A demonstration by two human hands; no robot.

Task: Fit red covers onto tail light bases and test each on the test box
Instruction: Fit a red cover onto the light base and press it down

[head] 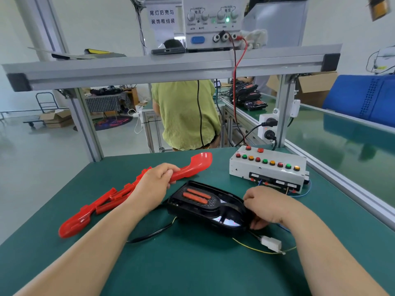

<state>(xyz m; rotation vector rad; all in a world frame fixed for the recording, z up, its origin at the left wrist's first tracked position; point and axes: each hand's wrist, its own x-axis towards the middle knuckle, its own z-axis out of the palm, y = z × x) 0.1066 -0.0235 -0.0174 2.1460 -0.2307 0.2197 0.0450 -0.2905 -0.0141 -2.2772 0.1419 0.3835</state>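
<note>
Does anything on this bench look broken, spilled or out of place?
Nothing looks damaged or spilled. The left hand grips a red cover, the right hand holds the black tail light base, a white connector lies loose on the mat.

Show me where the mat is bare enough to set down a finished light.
Widest bare mat: the near edge, this side of the cable and connector. Also the far left corner behind the covers, and a narrow gap between the held cover and the test box. Crowded: around the base and from it to the test box.
</note>
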